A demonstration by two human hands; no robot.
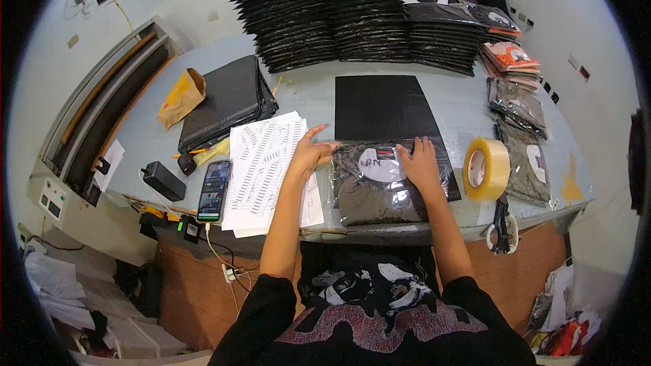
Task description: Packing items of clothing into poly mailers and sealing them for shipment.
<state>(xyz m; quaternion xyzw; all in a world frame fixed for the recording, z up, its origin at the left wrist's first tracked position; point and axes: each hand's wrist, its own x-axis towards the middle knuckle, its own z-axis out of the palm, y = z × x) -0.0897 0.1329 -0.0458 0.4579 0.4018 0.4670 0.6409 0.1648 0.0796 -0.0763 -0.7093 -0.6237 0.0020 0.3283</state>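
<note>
A folded camouflage garment in a clear plastic bag (pixel 379 203) lies near the table's front edge, partly over a flat black plastic mailer bag (pixel 376 104). Its white oval patch (pixel 374 170) bears handwriting, beside a small dark label. At the bag's upper left corner, my left hand (pixel 310 155) pinches the plastic edge, index finger extended away. My right hand (pixel 422 165) lies palm down over the bag's upper right part, fingertips reaching the black mailer; it covers part of the patch.
Printed papers (pixel 264 173) and a phone (pixel 213 190) lie left. A tape roll (pixel 485 169) stands right, above scissors (pixel 502 229) overhanging the edge. Bagged garments (pixel 524 162) line the right side. Tall stacks of black mailers (pixel 325 15) rise at the back. A paper bag (pixel 182 97) sits back left.
</note>
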